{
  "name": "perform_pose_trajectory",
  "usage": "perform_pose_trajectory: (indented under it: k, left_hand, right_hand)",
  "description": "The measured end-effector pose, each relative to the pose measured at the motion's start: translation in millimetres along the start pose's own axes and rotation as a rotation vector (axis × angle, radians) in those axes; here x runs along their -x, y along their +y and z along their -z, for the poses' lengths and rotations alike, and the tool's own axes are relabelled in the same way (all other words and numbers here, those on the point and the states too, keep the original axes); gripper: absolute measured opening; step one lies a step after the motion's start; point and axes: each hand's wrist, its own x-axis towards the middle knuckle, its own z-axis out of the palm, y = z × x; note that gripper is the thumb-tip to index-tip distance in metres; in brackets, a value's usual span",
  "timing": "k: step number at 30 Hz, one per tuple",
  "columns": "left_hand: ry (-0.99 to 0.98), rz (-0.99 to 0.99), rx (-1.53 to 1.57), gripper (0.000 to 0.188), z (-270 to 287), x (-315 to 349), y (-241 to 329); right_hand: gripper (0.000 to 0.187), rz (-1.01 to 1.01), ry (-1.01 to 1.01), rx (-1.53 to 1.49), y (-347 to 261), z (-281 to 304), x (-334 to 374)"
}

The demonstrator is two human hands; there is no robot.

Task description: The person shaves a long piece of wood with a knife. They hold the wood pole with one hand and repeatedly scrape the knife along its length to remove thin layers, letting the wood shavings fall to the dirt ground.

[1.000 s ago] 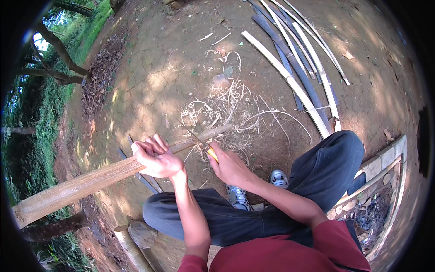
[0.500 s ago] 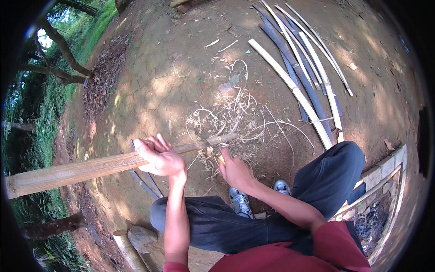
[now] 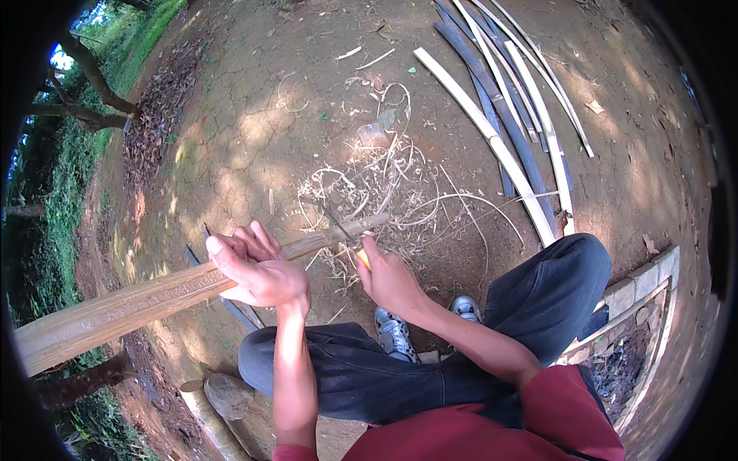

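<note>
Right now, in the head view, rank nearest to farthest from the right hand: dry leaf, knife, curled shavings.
1. Yellow-handled knife, in the right hand
2. Curled shavings, on the ground ahead
3. Dry leaf, upper right

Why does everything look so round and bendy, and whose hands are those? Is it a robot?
No robot here: these are a person's own bare hands. A camera worn on their head looks down, and its very wide lens makes things look curved. The left hand is across a long piece of wood. The right hand holds a yellow-handled knife, its blade crossing the wood. Curly shavings and long pale and dark strips lie on the dirt ground.
</note>
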Motion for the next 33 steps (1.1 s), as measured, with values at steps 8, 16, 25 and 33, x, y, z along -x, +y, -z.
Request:
perform_pose_trajectory:
  k: [8, 16, 25, 33]
  left_hand:
    - [-0.184, -0.02, 0.043, 0.041, 2, -1, 2]
    - [-0.149, -0.021, -0.049, 0.041, -3, 5, 4]
    - [-0.262, -0.002, 0.045, 0.041, 17, -12, 1]
    - [-0.244, 0.0, 0.066, 0.041, 20, 2, 7]
  right_hand:
    - [0.022, -0.134, -0.02, 0.225, 93, -19, -23]
    - [0.022, -0.018, -0.029, -0.034, 0, 0, 2]
    - [0.03, -0.087, -0.088, 0.035, 65, -16, -26]
    - [0.025, 0.059, 0.053, 0.006, 9, -9, 2]
